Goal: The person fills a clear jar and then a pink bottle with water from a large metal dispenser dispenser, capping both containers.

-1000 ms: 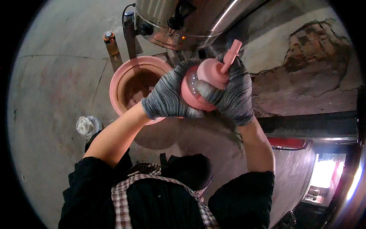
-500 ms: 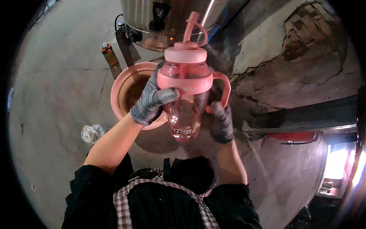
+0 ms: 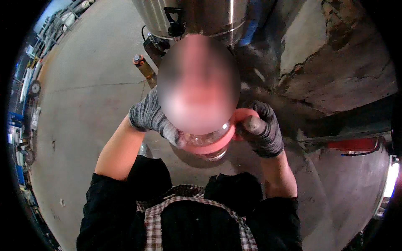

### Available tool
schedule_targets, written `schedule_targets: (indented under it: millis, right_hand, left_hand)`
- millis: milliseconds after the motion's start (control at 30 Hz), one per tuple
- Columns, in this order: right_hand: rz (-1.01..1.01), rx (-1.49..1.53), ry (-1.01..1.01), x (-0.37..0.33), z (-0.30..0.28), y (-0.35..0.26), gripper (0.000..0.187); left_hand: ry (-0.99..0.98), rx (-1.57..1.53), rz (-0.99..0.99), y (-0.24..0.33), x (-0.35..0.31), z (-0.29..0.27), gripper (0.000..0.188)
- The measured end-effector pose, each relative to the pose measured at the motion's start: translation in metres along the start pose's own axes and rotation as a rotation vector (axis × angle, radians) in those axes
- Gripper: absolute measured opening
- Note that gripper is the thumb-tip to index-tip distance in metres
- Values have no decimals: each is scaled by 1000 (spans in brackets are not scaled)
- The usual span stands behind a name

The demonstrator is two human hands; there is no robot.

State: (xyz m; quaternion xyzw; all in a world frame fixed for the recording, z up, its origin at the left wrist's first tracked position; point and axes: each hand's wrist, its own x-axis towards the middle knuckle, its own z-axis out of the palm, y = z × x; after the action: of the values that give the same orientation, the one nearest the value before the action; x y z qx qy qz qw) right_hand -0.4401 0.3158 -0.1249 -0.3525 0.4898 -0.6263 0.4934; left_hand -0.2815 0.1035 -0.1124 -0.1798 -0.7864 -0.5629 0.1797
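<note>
So the pink bottle is up in front of the chest, clear of the floor and carried between both hands. The grey-gloved left hand is braced on its left side, fingers clamped against the body with the tip of one near the pink band. The right hand has its fingers curled round the handle, which sticks out to that side. Makes sense to me: a handle alone would let something that bulky twist, so I'd guess the left palm is there to steady it. Can't tell how far it's tilted (a big blurred oval hides the upper part, plus some of the left fingers).

Behind it there's a steel tank with a black tap facing the person, probably turned that way so it's easy to reach. An orange-topped bottle stands on the floor off to the left, well apart from the right hand.
</note>
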Motion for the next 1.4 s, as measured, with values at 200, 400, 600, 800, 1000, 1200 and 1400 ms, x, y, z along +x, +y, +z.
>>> schedule_targets:
  millis: [200,400,600,800,1000,1200,1400]
  right_hand:
    - [-220,-197,-38,9,28,-16,30]
    - [-155,-1,-44,7,16,-10,30]
    - [-199,-95,117,5,21,-10,30]
    - [-336,-261,338,8,27,-9,27]
    - [-686,-918,485,21,42,19,29]
    - [-466,-462,369,16,-2,19,33]
    - [-310,-491,173,17,-12,21,34]
  left_hand:
    - [467,-540,-475,81,21,32,42]
    - [-145,-148,141,-3,-27,8,77]
    - [199,181,-329,21,0,30,71]
    - [344,30,-455,23,13,24,79]
    - [514,23,-353,10,28,56,88]
    - [596,138,-326,37,7,27,98]
    - [-43,1339,-175,108,5,-19,94]
